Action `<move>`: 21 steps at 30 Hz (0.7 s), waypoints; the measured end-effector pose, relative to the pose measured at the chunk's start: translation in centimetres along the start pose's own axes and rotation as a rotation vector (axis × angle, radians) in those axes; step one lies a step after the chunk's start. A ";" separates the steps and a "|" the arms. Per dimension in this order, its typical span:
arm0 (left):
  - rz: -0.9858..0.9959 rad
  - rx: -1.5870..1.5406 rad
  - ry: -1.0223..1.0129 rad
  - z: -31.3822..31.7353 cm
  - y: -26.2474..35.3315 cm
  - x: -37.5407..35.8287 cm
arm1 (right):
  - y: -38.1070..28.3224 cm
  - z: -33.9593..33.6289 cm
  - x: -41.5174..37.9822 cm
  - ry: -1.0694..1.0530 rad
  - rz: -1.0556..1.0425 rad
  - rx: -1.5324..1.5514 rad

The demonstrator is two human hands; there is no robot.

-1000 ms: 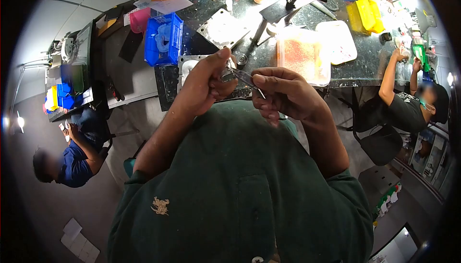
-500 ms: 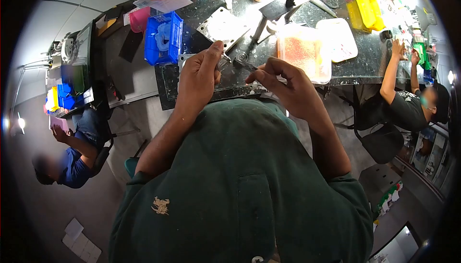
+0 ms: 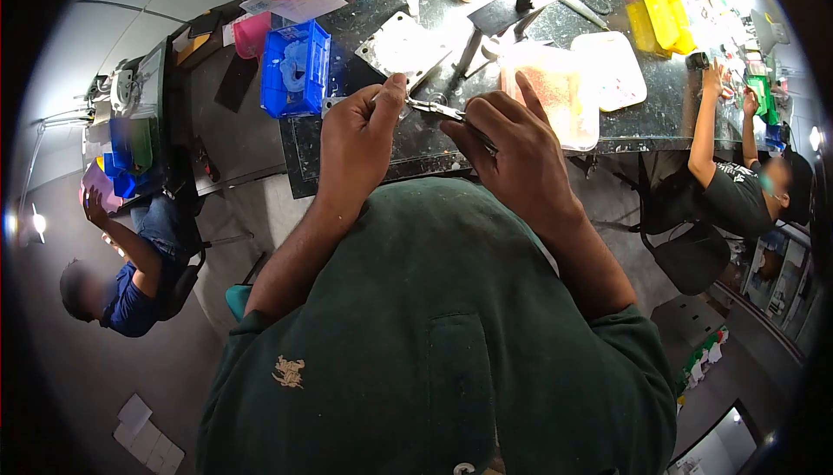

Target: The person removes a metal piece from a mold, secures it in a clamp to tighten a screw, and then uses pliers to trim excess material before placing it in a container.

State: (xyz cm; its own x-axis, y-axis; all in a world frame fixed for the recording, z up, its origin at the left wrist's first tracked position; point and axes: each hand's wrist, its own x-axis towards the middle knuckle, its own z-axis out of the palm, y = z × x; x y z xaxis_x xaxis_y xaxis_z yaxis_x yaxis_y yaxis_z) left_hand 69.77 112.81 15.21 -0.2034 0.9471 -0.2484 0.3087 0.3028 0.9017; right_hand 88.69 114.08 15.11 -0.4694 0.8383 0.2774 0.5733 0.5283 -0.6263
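Observation:
My right hand (image 3: 521, 141) is closed around a pair of small pliers (image 3: 438, 111), with its index finger lifted off. The silver jaws point left, reaching the fingertips of my left hand. My left hand (image 3: 360, 128) is closed, thumb up, pinching something small at the jaw tips that I cannot make out. Both hands are over the front edge of the dark bench (image 3: 390, 163). Behind them a pale metal plate (image 3: 403, 45) with holes lies on the bench top.
A blue bin (image 3: 295, 67) with light-blue contents stands left, and a clear tub of orange granules (image 3: 555, 85) right, beside a white lid (image 3: 610, 72). A dark stand (image 3: 508, 19) rises behind. Farther right are yellow bins (image 3: 664, 24). Co-workers sit on both sides.
My right hand has turned over and brought the pliers up so their jaws meet what my left hand pinches. My left hand has barely moved. The left co-worker's arm has shifted.

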 end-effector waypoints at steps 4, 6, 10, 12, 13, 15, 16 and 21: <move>0.027 0.142 0.025 0.1 0.1 0.2 | -0.4 -0.3 0.2 -0.031 -0.012 -0.047; 0.029 0.154 0.000 0.0 0.4 0.2 | -0.5 -0.2 0.2 -0.040 0.004 -0.018; 0.016 0.082 -0.053 0.2 -0.9 0.6 | 0.1 0.0 0.3 -0.110 0.091 0.176; 0.034 0.004 -0.097 -0.1 -0.9 0.4 | 0.2 -0.4 0.3 -0.127 0.096 0.268; 0.048 -0.076 -0.142 -0.3 -0.9 0.2 | 0.0 -1.0 0.5 -0.207 0.227 0.388; 0.099 -0.171 -0.171 -0.5 -1.4 0.0 | -0.1 -1.5 0.6 -0.289 0.353 0.505; 0.153 -0.267 -0.202 -0.5 -1.5 0.0 | 0.0 -1.6 0.6 -0.363 0.511 0.888; 0.294 -0.434 -0.299 0.0 -1.6 -0.8 | -0.3 -2.3 0.6 -0.586 0.893 1.809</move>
State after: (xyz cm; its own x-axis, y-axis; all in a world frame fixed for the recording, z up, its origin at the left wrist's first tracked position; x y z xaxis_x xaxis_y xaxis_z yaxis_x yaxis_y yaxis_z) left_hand 69.46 111.52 13.94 0.1227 0.9924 0.0014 -0.1074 0.0119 0.9941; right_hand 89.78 114.69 17.14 -0.8157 0.4079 -0.4102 -0.2599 -0.8919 -0.3701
